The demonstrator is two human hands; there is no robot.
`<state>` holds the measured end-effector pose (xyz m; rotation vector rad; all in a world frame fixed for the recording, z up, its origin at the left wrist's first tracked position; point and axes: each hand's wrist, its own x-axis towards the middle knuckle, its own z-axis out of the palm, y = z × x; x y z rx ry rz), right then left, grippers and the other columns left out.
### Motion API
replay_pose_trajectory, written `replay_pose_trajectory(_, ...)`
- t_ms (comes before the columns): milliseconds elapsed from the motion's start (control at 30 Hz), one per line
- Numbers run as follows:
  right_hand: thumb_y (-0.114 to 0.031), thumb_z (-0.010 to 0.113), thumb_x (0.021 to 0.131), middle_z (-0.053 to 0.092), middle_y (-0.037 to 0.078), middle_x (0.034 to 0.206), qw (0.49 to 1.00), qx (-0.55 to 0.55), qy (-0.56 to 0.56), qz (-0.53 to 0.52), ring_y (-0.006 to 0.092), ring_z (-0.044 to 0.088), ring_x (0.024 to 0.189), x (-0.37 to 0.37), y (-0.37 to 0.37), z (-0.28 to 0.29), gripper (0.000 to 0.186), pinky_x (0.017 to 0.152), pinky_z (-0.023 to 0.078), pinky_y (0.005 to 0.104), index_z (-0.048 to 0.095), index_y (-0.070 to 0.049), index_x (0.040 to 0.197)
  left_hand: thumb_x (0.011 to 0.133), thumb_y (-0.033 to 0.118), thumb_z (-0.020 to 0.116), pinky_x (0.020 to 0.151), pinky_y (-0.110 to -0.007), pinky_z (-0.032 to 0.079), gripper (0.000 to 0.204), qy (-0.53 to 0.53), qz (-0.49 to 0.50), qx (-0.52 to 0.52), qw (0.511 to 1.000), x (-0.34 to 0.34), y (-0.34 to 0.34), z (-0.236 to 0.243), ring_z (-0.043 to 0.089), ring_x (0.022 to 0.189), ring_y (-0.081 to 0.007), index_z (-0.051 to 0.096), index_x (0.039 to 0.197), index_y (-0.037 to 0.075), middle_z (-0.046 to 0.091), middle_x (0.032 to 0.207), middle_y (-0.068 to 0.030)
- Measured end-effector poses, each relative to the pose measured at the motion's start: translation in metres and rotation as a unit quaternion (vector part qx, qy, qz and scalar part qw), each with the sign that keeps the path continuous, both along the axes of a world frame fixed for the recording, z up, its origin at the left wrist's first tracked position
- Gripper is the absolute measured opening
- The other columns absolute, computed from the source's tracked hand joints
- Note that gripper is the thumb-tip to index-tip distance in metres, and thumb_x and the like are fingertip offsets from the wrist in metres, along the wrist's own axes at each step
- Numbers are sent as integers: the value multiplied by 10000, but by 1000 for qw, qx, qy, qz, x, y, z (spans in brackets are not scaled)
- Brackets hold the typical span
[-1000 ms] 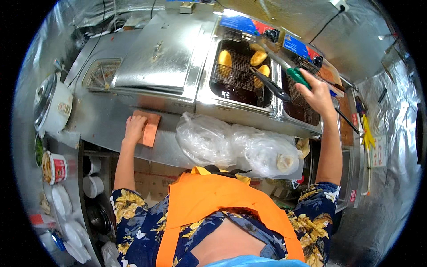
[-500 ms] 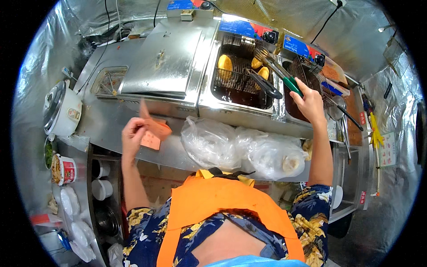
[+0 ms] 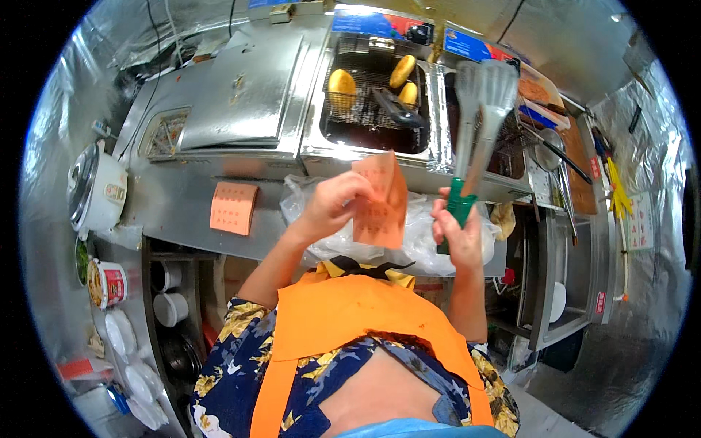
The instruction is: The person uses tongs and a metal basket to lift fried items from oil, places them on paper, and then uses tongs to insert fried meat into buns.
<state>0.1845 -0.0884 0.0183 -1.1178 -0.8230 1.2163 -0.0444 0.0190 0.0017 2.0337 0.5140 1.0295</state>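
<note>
Blurred tongs (image 3: pixel 483 146), orange paper (image 3: pixel 380 219) possibly folded, plastic (image 3: pixel 336 247) part-hidden

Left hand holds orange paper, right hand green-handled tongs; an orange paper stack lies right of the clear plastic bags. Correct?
No: the head view shows the orange paper stack left of the clear plastic bags. The left hand does hold orange paper, the right hand green-handled tongs.

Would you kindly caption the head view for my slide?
Left hand holds orange paper, right hand green-handled tongs, near the fryer.
</note>
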Motion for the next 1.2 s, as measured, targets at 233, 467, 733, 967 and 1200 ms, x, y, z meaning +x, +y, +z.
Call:
replay_pose_trajectory(233, 7, 594, 793, 508, -26, 791, 990, -24, -127, -49, 47, 487, 605, -3, -9, -20, 298, 516, 412, 210, 486, -21, 1069, 722, 16, 682, 678, -365, 491, 168, 21, -20, 65, 997, 31, -20, 3, 593, 784, -295, 624, 875, 55, 596, 834, -91)
replay_pose_trajectory(467, -3, 627, 784, 536, -12, 770, 991, -72, -109, -17, 52, 501, 579, -1, -1, -18, 352, 497, 415, 211, 490, -16, 1108, 733, -18, 658, 696, -361, 480, 211, 22, -38, -3, 999, 13, -23, -11, 570, 863, -308, 591, 925, 37, 597, 924, -102)
replay_pose_trajectory(733, -315, 694, 826, 617, 83, 975, 877, -52, -477, -23, 160, 585, 864, 72, 64, 75, 588, 757, 480, 294, 493, 8, 1274, 777, -21, 647, 687, -330, 484, 188, 1, 102, -76, 992, -43, -32, -35, 597, 808, -288, 610, 954, 29, 609, 875, -117)
replay_pose_trajectory(967, -317, 579, 863, 628, 251, 1032, 631, -76, -770, 66, 363, 607, 979, 75, 183, 124, 478, 839, 468, 405, 522, -43, 1251, 798, -26, 630, 629, -279, 487, 136, -17, 190, -124, 974, -80, -42, -51, 618, 743, -223, 614, 931, -7, 617, 865, -106)
replay_pose_trajectory(1200, -297, 639, 824, 643, 220, 989, 492, -143, -847, 138, 364, 603, 982, 38, 233, 133, 393, 832, 465, 451, 613, -25, 1106, 804, -30, 619, 625, -270, 484, 134, -22, 238, -158, 958, -108, -46, -58, 608, 732, -199, 607, 934, -1, 606, 853, -98)
